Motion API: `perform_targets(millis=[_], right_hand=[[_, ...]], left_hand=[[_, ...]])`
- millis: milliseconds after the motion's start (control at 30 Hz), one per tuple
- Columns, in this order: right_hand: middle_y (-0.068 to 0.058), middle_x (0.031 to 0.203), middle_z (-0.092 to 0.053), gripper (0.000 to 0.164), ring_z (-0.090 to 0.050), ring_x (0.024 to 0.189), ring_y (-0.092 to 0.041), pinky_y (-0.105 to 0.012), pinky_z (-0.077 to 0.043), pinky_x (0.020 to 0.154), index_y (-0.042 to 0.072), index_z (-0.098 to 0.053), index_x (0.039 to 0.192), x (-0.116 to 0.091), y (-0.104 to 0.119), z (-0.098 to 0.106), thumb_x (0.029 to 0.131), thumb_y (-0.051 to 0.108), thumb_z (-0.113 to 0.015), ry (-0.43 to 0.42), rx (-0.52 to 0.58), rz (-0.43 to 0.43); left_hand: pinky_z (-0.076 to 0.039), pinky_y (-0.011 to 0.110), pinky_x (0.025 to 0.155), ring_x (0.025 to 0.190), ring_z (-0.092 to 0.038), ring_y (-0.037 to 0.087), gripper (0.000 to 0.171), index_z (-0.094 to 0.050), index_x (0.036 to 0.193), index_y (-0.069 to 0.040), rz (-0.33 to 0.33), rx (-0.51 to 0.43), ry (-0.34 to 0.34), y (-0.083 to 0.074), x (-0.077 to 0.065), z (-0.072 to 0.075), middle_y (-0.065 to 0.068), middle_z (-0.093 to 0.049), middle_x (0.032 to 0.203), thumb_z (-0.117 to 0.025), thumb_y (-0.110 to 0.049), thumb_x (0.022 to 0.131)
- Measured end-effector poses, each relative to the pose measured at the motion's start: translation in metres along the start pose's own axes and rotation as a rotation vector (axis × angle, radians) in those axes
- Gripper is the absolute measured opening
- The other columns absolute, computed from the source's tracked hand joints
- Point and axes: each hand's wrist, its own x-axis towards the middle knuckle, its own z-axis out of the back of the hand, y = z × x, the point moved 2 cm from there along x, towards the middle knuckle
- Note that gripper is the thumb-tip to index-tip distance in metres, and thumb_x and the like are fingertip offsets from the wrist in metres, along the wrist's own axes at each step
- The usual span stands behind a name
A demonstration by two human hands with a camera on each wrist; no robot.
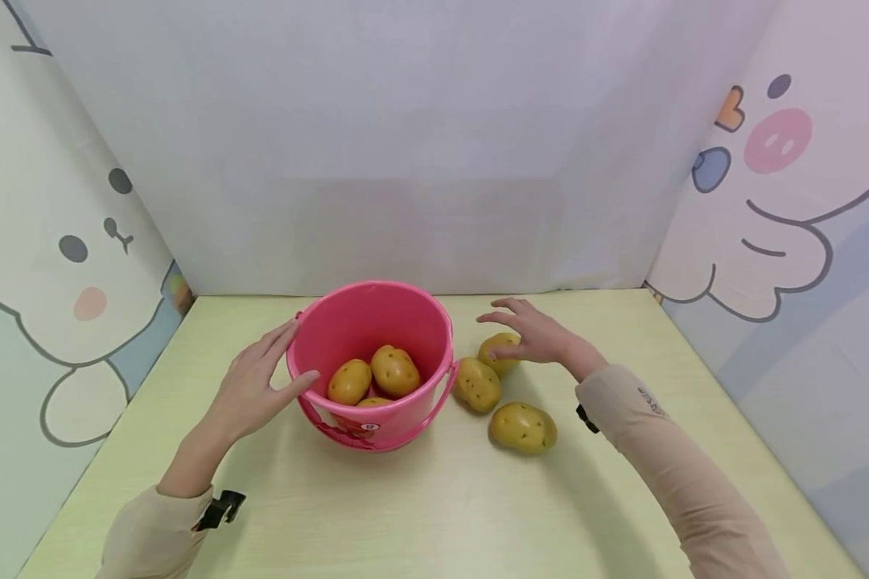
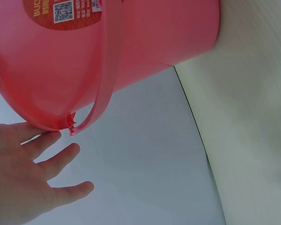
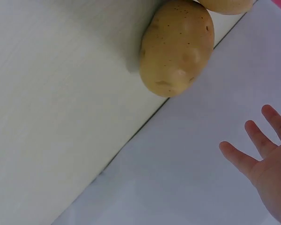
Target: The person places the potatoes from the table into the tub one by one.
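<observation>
A pink bucket (image 1: 369, 301) stands upright on the table with several potatoes (image 1: 395, 371) inside, one partly hidden behind the front rim. At the bucket's left rim my left hand (image 1: 257, 386) rests its extended fingers, thumb near the front edge. The left wrist view shows fingers (image 2: 61, 161) spread beside the handle (image 2: 107, 61). To the right of the bucket lie three loose potatoes (image 1: 523, 428). Over the farthest potato (image 1: 503, 354) hovers my right hand (image 1: 539, 334), fingers spread and holding nothing. In the right wrist view a potato (image 3: 178, 47) sits apart from the fingers.
The pale wooden table (image 1: 405, 515) meets a plain white back wall (image 1: 420, 161). Side panels with cartoon animals (image 1: 782, 177) close off the left and right. The bucket's pink handle (image 1: 434, 410) hangs down around its front.
</observation>
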Motion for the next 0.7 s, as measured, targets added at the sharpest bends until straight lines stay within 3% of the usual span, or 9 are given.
perform_targets(millis=[700], right_hand=[[-0.020,0.137,-0.025,0.058,-0.025,0.121,-0.037,-0.056,-0.028,0.092,0.016,-0.046,0.128,-0.013,-0.026,-0.036,0.077,0.034,-0.067,0.055,0.026,-0.080]], left_hand=[[-0.028,0.064,0.085,0.117,-0.030,0.038,0.075,-0.026,0.139,-0.009,-0.006,0.003,-0.004,0.000,0.000,0.000,0.016,-0.031,0.136,-0.058,-0.043,0.080]])
